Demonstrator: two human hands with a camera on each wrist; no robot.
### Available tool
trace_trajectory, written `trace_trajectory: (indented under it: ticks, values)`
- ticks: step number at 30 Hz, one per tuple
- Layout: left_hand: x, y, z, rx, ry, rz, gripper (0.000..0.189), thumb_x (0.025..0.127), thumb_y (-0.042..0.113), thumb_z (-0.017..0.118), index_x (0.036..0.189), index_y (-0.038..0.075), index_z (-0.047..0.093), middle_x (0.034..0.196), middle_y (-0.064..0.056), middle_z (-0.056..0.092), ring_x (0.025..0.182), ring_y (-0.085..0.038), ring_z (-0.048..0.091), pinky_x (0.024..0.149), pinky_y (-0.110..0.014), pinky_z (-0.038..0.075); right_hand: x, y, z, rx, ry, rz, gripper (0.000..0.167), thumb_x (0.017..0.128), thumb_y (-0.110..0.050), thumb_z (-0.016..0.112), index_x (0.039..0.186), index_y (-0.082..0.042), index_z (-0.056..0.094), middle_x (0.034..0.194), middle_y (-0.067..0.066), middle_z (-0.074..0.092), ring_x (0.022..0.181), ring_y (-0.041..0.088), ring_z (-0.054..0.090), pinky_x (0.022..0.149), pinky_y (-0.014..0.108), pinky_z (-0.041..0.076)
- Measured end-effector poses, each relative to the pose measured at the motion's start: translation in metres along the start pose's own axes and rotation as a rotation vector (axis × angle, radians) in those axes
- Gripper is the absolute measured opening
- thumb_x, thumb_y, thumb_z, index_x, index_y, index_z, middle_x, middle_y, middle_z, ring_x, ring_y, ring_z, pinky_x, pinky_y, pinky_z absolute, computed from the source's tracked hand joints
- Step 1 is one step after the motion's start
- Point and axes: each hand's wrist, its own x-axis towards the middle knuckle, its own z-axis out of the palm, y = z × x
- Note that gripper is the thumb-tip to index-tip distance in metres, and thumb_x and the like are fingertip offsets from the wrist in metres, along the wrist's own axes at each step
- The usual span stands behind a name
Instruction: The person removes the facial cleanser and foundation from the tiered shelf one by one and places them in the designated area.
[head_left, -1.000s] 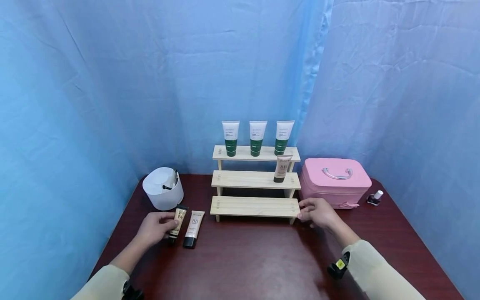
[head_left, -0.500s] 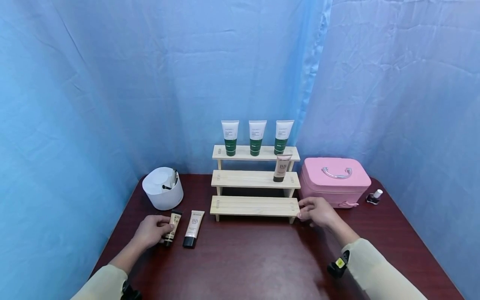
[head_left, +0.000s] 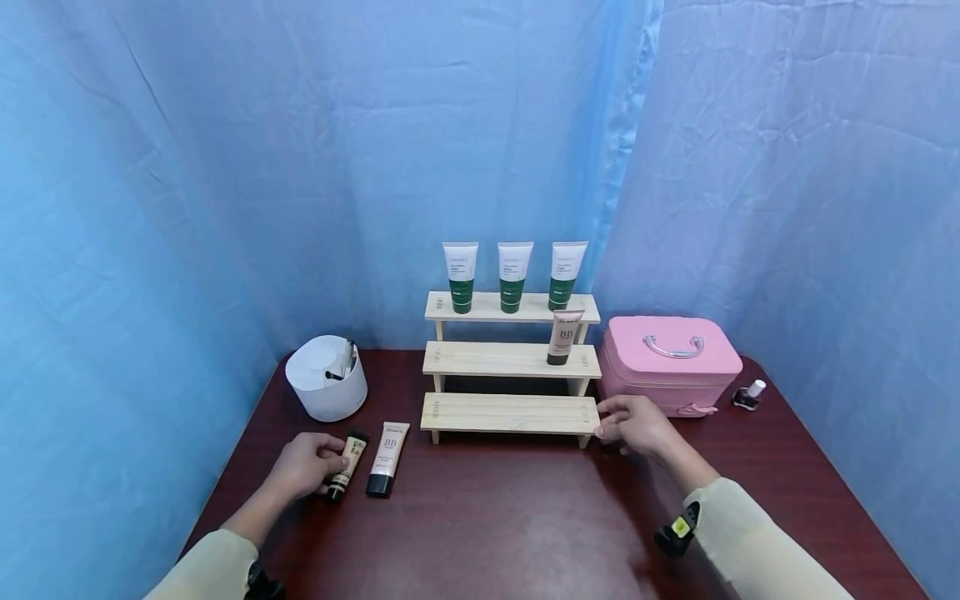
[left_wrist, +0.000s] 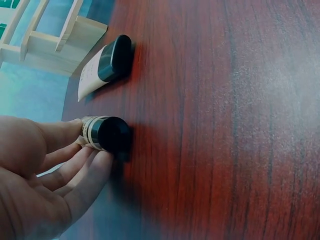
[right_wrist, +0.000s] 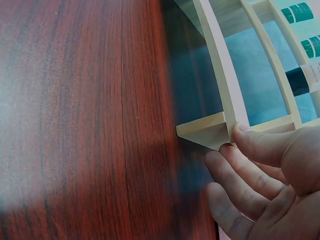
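My left hand (head_left: 306, 465) pinches a small gold tube with black ends (head_left: 348, 463) between thumb and fingers, low over the table. In the left wrist view the round black cap (left_wrist: 114, 134) faces the camera, close to the wood. Just right of it lies a pale pink BB cream tube (head_left: 387, 458) with a black cap. My right hand (head_left: 637, 427) grips the right end of the lowest step of a three-tier wooden display shelf (head_left: 510, 413), thumb on top and fingers underneath. Another BB cream tube (head_left: 565, 337) stands on the middle step.
Several white-and-green tubes (head_left: 515, 277) stand along the top step. Behind the left hand is a white round container (head_left: 327, 392) holding small items. A pink case (head_left: 672, 367) sits right of the shelf, with a dark nail polish bottle (head_left: 748, 396) beyond. Blue curtains surround the table.
My left hand has moved slightly left and toward me, bringing the gold tube lower on the table, left of the flat BB cream tube. The right hand stays at the shelf end.
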Motion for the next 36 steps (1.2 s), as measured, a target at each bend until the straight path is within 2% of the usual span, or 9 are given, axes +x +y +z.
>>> trace_trajectory:
  ticks: [7,15,18,21,25,29,32,36]
  values:
    - [-0.002,-0.001,-0.001,0.018,0.023,-0.022,0.032,0.096,0.008,0.071,0.125,-0.005,0.067,0.094,-0.011,0.073,0.07,-0.017,0.067,0.058,-0.034,0.059,0.001,0.004,-0.001,-0.014,0.005,-0.031,0.047,0.089,-0.009,0.079,0.13,0.005,0.062,0.099,0.013,0.076,0.083,0.02,0.073,0.065,0.042,0.056]
    - [-0.005,0.001,-0.004,0.055,0.031,0.003,0.024,0.097,0.014,0.07,0.114,-0.002,0.07,0.091,-0.009,0.071,0.07,-0.018,0.064,0.057,-0.035,0.059,0.004,0.015,-0.002,0.077,-0.027,-0.049,0.052,0.089,-0.01,0.079,0.134,0.007,0.058,0.102,0.015,0.077,0.085,0.022,0.075,0.068,0.042,0.06]
    - [-0.005,0.006,-0.006,0.126,0.061,0.053,0.02,0.097,0.017,0.069,0.108,0.001,0.072,0.087,-0.007,0.069,0.07,-0.018,0.061,0.057,-0.033,0.055,0.005,0.017,-0.002,0.111,-0.027,-0.035,0.052,0.089,-0.01,0.078,0.134,0.006,0.058,0.103,0.014,0.077,0.085,0.023,0.075,0.07,0.043,0.06]
    - [-0.003,0.016,-0.008,0.19,0.108,0.155,0.017,0.096,0.019,0.07,0.104,0.004,0.074,0.085,-0.004,0.07,0.07,-0.016,0.06,0.059,-0.032,0.051,0.006,0.019,-0.002,0.114,-0.036,-0.046,0.053,0.09,-0.009,0.077,0.135,0.007,0.057,0.104,0.015,0.076,0.086,0.023,0.075,0.07,0.044,0.061]
    - [0.003,0.044,-0.006,0.159,0.114,0.318,0.02,0.096,0.019,0.071,0.108,0.004,0.074,0.088,-0.003,0.072,0.074,-0.014,0.061,0.064,-0.032,0.052,0.007,0.018,-0.003,0.114,-0.034,-0.048,0.052,0.09,-0.008,0.077,0.135,0.007,0.057,0.104,0.015,0.076,0.085,0.023,0.075,0.068,0.043,0.06]
    - [0.011,0.085,0.001,0.098,0.102,0.425,0.026,0.096,0.022,0.072,0.115,0.005,0.072,0.093,-0.004,0.072,0.079,-0.014,0.062,0.069,-0.032,0.053,0.006,0.016,-0.004,0.089,-0.036,-0.054,0.051,0.089,-0.009,0.077,0.134,0.006,0.058,0.103,0.014,0.077,0.085,0.023,0.075,0.066,0.042,0.059]
    - [0.018,0.119,0.011,0.048,0.097,0.484,0.032,0.094,0.025,0.075,0.12,0.007,0.071,0.096,-0.005,0.072,0.082,-0.016,0.064,0.072,-0.033,0.054,0.006,0.014,-0.004,0.074,-0.026,-0.05,0.051,0.088,-0.01,0.078,0.133,0.005,0.06,0.101,0.013,0.077,0.084,0.022,0.075,0.065,0.041,0.058]
    - [0.027,0.161,0.027,-0.01,0.049,0.532,0.039,0.093,0.03,0.077,0.126,0.011,0.068,0.103,-0.004,0.072,0.092,-0.019,0.068,0.079,-0.037,0.058,0.004,0.012,-0.003,0.064,-0.025,-0.044,0.051,0.088,-0.01,0.079,0.132,0.006,0.06,0.102,0.014,0.077,0.084,0.02,0.075,0.063,0.042,0.058]
